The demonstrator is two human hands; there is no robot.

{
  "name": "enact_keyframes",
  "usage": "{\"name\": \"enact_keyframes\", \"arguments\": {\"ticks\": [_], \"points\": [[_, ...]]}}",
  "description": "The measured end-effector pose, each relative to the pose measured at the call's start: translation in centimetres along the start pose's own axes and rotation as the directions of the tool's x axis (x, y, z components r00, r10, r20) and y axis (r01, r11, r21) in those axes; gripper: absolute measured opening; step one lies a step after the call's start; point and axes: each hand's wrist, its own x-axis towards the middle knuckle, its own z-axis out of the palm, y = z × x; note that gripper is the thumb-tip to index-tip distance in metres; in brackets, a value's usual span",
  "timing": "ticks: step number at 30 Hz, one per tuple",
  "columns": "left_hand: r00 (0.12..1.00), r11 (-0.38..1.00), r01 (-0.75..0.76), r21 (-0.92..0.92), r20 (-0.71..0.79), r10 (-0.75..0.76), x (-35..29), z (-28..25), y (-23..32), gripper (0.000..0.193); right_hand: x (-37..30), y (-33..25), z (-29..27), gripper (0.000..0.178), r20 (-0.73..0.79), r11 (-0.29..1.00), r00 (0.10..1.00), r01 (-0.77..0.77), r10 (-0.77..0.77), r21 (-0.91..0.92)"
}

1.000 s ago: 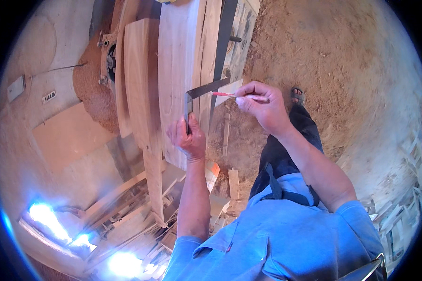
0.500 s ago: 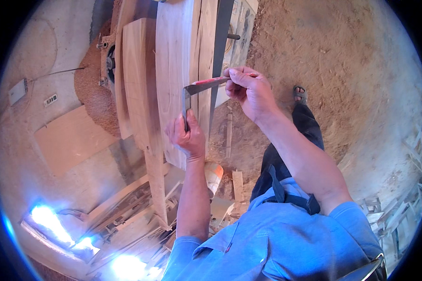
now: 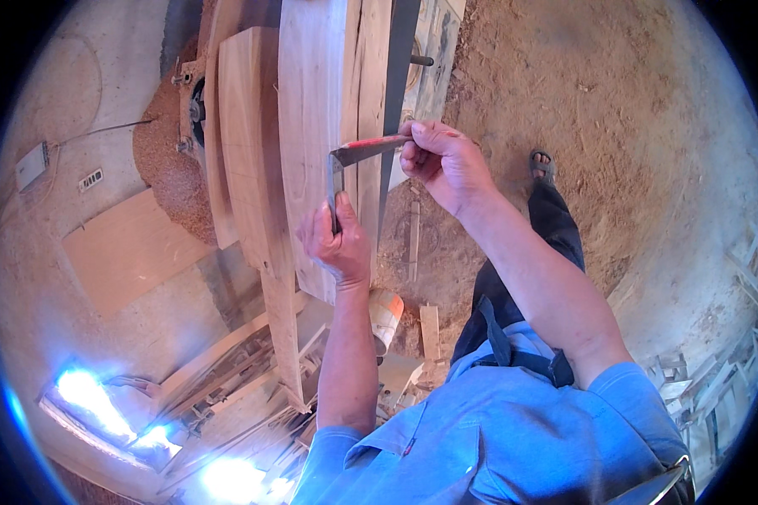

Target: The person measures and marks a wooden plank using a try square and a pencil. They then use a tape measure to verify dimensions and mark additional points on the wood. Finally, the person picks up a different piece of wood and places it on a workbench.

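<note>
Though slim, pencil [image 3: 366, 143] apparently against square [image 3: 358, 155]

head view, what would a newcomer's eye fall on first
Probably the blue shirt filling the lower middle and the white glare at lower left. Near the upper middle, the red pencil stands out: the right hand holds it along the metal square gripped by the left hand, over the pale board.
</note>
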Motion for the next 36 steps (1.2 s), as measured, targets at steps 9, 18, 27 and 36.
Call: {"name": "enact_keyframes", "arguments": {"ticks": [9, 18, 27, 36], "points": [[1.000, 0.999, -0.001, -0.038, 0.002, 0.001, 0.2, -0.2, 0.3, 0.014, -0.1, -0.2, -0.2, 0.015, -0.012, 0.999, 0.999, 0.043, -0.043, -0.028], [0.999, 0.998, 0.038, -0.057, -0.013, -0.039, 0.2, -0.1, 0.7, 0.012, 0.8, -0.5, -2.8, 0.015, -0.116, 0.942, 0.972, 0.166, -0.207, -0.292], [1.000, 1.000, 0.022, -0.023, -0.004, -0.022, 0.0, 0.1, 0.0, 0.015, 2.3, 0.3, -2.6, 0.016, -0.136, 0.778, 0.922, 0.220, -0.363, -0.588], [0.999, 0.999, 0.033, -0.025, -0.010, -0.033, -0.1, 0.0, 0.0, 0.015, 1.7, 0.6, -1.7, 0.015, -0.160, 0.846, 0.918, 0.252, -0.362, -0.469]]}}
